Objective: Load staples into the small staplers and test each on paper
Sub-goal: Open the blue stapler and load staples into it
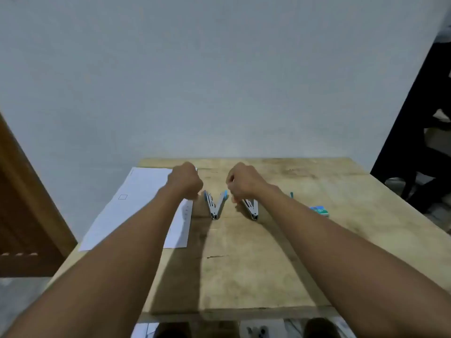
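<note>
Two small staplers lie swung open in V shapes on the wooden table (244,252). My left hand (186,181) is curled at the metal left arm of the left stapler (214,207). My right hand (244,182) has its fingertips closed at that stapler's blue-tipped right arm. The right stapler (251,209) lies just under my right wrist, and my forearm hides part of it. Its blue tip (291,195) shows past the arm. A white paper sheet (136,206) lies to the left under my left forearm. A small blue-green staple box (319,211) sits to the right.
The table's back edge meets a plain wall. Left of the table stands a brown wooden door (29,215). Dark furniture (415,142) stands at the right. The table's near half carries only my forearms and their shadows.
</note>
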Demonstrator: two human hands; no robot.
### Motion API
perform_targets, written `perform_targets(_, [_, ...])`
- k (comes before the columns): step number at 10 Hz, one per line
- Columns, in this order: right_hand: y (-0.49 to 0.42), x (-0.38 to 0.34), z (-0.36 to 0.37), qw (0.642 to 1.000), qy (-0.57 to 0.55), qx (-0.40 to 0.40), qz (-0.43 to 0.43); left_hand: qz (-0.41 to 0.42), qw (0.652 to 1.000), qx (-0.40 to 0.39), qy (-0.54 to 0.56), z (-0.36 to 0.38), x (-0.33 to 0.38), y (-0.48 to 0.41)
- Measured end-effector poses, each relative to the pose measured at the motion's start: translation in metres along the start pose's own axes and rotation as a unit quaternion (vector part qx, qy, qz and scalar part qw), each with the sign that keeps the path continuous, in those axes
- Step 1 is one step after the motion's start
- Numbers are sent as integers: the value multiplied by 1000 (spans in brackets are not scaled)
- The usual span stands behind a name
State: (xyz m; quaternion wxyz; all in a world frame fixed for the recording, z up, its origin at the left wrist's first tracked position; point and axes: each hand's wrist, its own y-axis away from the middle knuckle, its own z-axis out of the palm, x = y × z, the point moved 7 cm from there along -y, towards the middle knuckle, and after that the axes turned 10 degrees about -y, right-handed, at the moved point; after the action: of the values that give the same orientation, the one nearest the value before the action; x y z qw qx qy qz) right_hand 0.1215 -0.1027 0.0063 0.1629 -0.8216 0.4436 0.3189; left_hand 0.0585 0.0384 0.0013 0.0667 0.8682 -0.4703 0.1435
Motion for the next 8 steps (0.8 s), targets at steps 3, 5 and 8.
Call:
perform_targets(3, [-21,16,27,997,22,-27,64,-24,982,-69,173,48,-2,-6])
perform_targets(5, [-31,26,26,990,-104,-18,95,-67,959,-94,259,43,-3,-12])
perform_targets(8, [-19,31,-18,948,-294,64,102,-121,878,-11,462,1,-5,-9])
